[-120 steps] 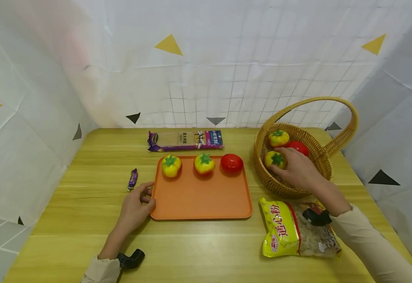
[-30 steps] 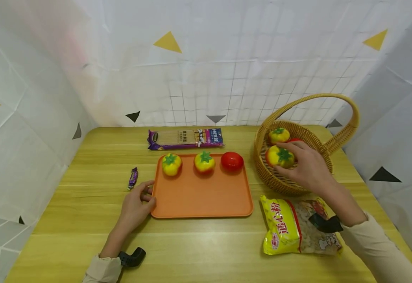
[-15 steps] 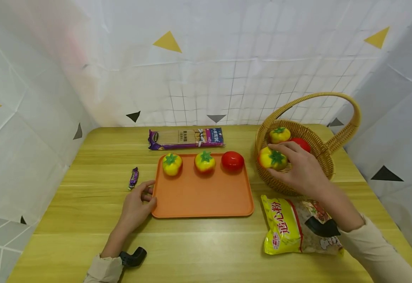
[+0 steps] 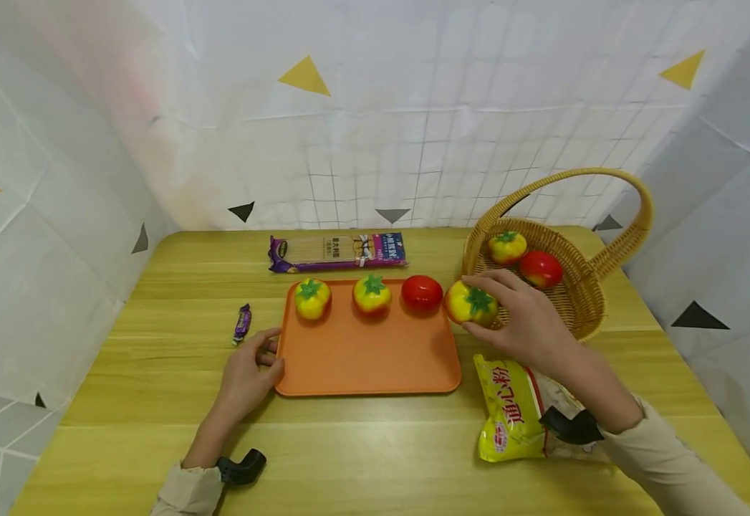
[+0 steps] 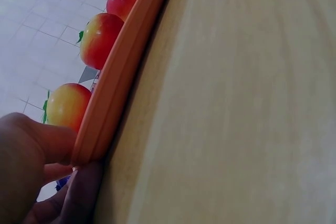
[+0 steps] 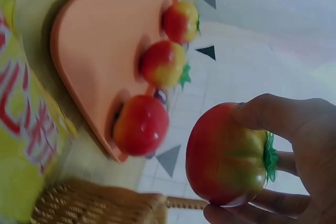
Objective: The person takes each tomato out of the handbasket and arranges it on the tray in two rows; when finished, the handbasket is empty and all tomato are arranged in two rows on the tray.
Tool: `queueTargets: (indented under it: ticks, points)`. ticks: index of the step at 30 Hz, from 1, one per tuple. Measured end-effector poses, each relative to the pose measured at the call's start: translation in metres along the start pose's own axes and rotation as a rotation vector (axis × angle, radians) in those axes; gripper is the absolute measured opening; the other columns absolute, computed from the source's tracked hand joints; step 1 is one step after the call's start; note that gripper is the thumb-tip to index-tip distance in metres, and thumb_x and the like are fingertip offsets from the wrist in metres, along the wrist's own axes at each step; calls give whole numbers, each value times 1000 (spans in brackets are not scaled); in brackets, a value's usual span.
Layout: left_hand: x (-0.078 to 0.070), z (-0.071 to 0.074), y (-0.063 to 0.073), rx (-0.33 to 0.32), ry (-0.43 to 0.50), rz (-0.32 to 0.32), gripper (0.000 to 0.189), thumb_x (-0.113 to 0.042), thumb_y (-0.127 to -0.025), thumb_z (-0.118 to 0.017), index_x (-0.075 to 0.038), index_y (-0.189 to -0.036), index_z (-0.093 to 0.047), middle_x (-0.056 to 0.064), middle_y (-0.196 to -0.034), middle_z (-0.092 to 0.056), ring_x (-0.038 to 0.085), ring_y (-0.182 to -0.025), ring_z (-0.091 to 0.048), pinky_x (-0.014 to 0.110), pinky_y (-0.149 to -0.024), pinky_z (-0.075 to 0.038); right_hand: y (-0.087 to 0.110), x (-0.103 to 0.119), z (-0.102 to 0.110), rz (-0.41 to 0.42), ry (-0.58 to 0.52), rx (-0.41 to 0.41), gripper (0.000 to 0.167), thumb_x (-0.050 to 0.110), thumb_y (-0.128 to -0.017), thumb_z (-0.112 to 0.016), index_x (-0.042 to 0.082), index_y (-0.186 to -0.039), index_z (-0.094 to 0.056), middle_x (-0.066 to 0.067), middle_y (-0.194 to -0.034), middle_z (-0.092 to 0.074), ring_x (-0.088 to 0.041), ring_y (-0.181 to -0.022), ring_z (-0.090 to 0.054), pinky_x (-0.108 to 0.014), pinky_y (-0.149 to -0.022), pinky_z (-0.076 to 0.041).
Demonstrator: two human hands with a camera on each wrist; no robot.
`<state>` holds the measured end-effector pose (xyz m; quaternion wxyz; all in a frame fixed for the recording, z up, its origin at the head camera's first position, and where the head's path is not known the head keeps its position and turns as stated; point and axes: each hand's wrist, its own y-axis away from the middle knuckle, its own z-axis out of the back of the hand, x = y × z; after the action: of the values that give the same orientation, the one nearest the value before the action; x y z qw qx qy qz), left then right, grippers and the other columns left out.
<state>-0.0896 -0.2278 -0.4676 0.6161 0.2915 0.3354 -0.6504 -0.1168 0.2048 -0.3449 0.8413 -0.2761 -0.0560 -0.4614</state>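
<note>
My right hand [image 4: 532, 326] grips a yellow-and-red, tomato-like fruit [image 4: 468, 304] with a green leafy top. In the head view it overlaps the gap between the orange tray [image 4: 368, 358] and the wicker basket [image 4: 590, 308]. The right wrist view shows thumb and fingers around the fruit [image 6: 220, 153], its red base facing the tray. At the tray's left edge my left hand [image 4: 244, 380] pinches the rim [image 5: 113, 95]. Along the tray's back lie two similar yellow-red fruits [image 4: 313, 301] and a plain red one [image 4: 422, 294].
Inside the basket are another yellow-green-topped fruit [image 4: 506, 247] and a red one [image 4: 541, 269]; its tall handle [image 4: 639, 201] arches above. A yellow food bag [image 4: 510, 419] lies under the right forearm. Behind the tray is a pasta pack [image 4: 319, 251], with a purple-wrapped candy [image 4: 242, 322] at left.
My right hand has lifted the yellow-and-red fruit from the basket and carried it left, over the basket's rim toward the tray. The left hand stays at the tray's edge.
</note>
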Motion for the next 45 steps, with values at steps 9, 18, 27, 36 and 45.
queueTargets:
  ticks: [9, 18, 27, 36, 45]
  points:
    - [2, 0, 2, -4, 3, 1, 51, -2, -86, -68, -7, -136, -60, 9, -105, -66, 18, -84, -67, 29, -71, -54, -1, 12, -17, 6, -44, 91, 63, 20, -74, -89, 11, -131, -65, -7, -122, -60, -26, -96, -63, -44, -77, -57]
    - [2, 0, 1, -7, -5, -6, 51, -4, -86, -68, -8, -136, -60, 8, -106, -66, 17, -84, -66, 31, -71, -54, -1, 17, -33, 7, -41, 144, 61, 25, -76, -88, 13, -131, -65, -7, -121, -60, -25, -98, -62, -44, -79, -56]
    - [1, 0, 1, -7, -6, -2, 51, -3, -86, -68, -7, -136, -60, 9, -106, -66, 17, -84, -67, 31, -72, -54, 0, 19, -50, 24, -55, 182, 62, 27, -76, -88, 12, -132, -65, -8, -122, -61, -24, -101, -63, -44, -83, -55]
    - [0, 0, 0, -2, 0, -1, 52, -2, -86, -69, -8, -137, -59, 10, -108, -66, 19, -85, -67, 33, -73, -54, 1, 18, -66, -13, -76, 249, 62, 27, -77, -87, 12, -133, -64, -9, -126, -59, -25, -106, -61, -47, -88, -53]
    - [-1, 1, 0, 0, 6, -1, 52, -1, -86, -69, -7, -137, -59, 10, -108, -66, 19, -86, -67, 32, -73, -54, -1, 18, -75, -48, -80, 328, 61, 27, -78, -87, 13, -133, -64, -11, -131, -58, -29, -112, -60, -50, -93, -50]
